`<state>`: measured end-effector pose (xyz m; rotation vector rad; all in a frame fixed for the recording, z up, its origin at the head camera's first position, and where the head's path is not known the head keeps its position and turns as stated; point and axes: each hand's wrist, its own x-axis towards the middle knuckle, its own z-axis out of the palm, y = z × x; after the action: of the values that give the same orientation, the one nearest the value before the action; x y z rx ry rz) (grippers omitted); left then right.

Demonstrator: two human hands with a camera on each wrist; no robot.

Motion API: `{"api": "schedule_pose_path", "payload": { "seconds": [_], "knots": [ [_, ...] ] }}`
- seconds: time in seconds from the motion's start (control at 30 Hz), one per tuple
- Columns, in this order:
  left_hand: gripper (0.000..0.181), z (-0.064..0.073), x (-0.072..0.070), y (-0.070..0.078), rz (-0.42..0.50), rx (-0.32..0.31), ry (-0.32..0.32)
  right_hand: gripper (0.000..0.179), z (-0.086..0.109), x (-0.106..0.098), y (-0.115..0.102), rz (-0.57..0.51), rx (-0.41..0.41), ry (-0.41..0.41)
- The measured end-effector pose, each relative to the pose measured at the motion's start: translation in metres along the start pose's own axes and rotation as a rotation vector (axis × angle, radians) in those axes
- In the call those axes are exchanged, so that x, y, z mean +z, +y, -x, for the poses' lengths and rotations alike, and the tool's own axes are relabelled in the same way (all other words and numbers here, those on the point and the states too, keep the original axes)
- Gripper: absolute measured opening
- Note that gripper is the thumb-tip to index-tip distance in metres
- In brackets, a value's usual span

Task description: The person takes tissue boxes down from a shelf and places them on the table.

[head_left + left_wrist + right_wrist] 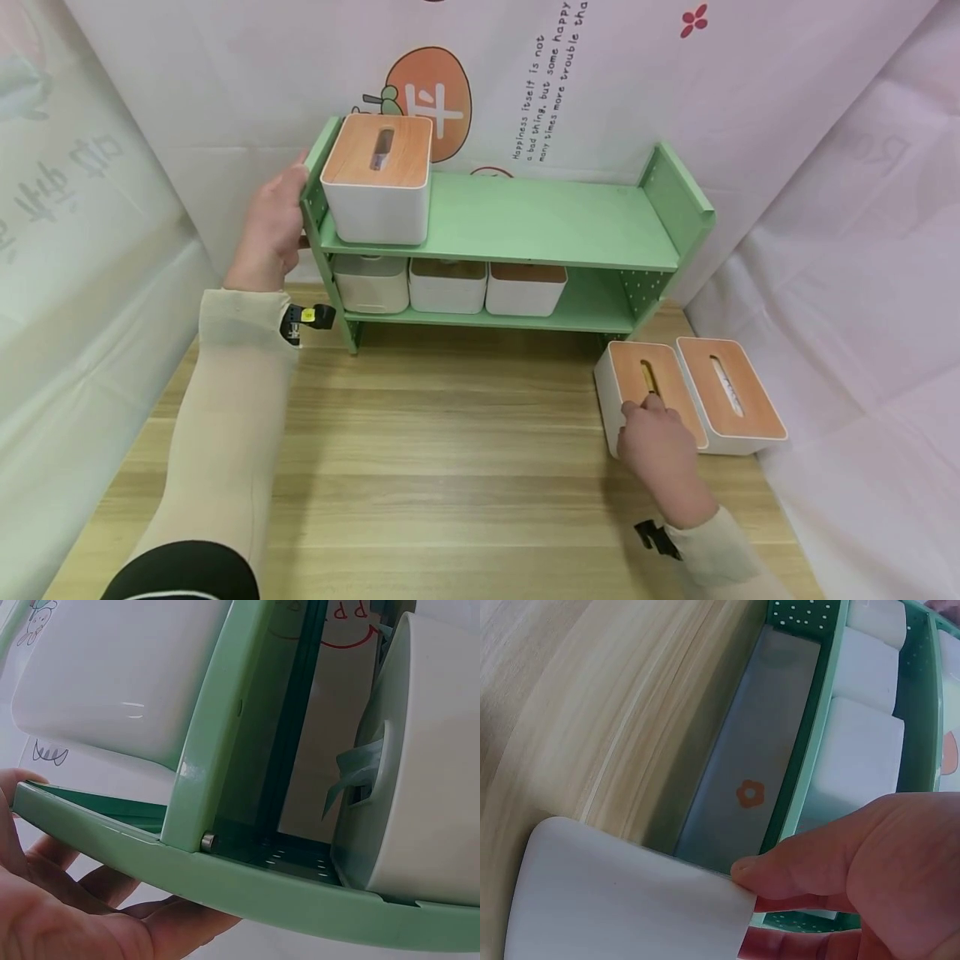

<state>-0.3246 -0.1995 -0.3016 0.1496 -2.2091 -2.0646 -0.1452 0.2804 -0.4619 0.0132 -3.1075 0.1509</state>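
My left hand [273,217] grips the left side panel of a green two-tier shelf [555,217]; in the left wrist view its fingers [112,881] lie along that panel. My right hand [663,450] holds a white tissue box [630,362] with a wood-grain lid, on the floor before the shelf's right end. In the right wrist view the thumb [802,862] presses the box's edge, with other fingers partly hidden beyond it. A similar tissue box [757,383] stands just right of it. Another wood-lidded tissue box [378,212] occupies the upper tier's left end.
On the lower tier, a pale box [371,292] and two wood-lidded boxes, one in the middle [447,293] and one to the right [525,296], stand in a row. Printed white cloth [600,108] hangs behind and on both sides. Wood-grain flooring [450,433] lies in front.
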Motion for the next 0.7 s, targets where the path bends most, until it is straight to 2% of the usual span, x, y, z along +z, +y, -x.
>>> {"api": "schedule_pose_path", "payload": {
  "seconds": [0.3,0.7],
  "knots": [
    [0.043,0.0,-0.0007,0.001,0.013,0.005,-0.002,0.017,-0.0007,0.0002,0.0079,0.0,0.013,-0.006],
    [0.044,0.0004,0.0,0.0012,0.027,0.006,-0.011,0.019,-0.0004,-0.0017,0.0081,-0.023,0.025,-0.012]
  ]
}}
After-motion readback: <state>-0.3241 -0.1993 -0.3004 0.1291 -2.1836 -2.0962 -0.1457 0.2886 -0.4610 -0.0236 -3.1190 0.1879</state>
